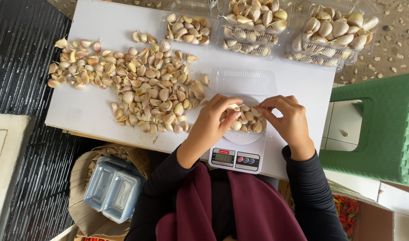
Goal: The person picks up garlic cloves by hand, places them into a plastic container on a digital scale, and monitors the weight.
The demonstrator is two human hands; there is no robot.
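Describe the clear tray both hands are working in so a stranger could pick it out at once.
On the white board, find the small kitchen scale at the near edge. The open clear tray sits on it, partly filled with garlic, lid flipped back; the other trays are at the far edge.

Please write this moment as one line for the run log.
left hand: touching garlic cloves in clear plastic tray | right hand: same tray | tray: on white kitchen scale

Hands (253, 118) hide the tray's (244, 82) garlic cloves (245, 121) partly.
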